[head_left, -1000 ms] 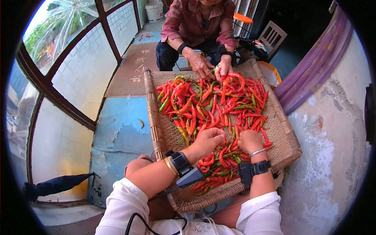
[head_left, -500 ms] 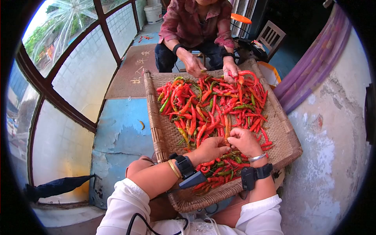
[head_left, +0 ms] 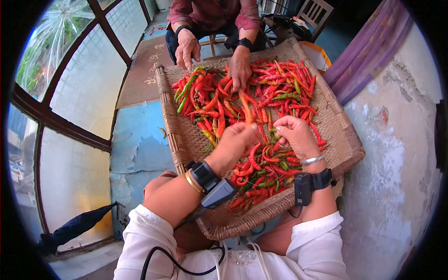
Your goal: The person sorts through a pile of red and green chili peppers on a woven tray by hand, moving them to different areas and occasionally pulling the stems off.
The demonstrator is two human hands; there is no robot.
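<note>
A woven tray full of red peppers, with some green and orange ones, lies across the lap. My left hand is closed on an orange pepper that points away over the tray's middle. To its right, my right hand has thumb and fingers pinched together above the peppers; what they hold, if anything, is too small to make out. Below both hands lies a nearer heap of red and green peppers.
Across the tray a person's one hand reaches into the peppers and the other hovers over the far rim. Windows stand at left, a rough wall and purple curtain at right, a chair behind.
My hands have moved apart, the left now with an orange pepper. The other person's right-side hand has come down into the peppers; their other hand has moved left. The view has shifted.
</note>
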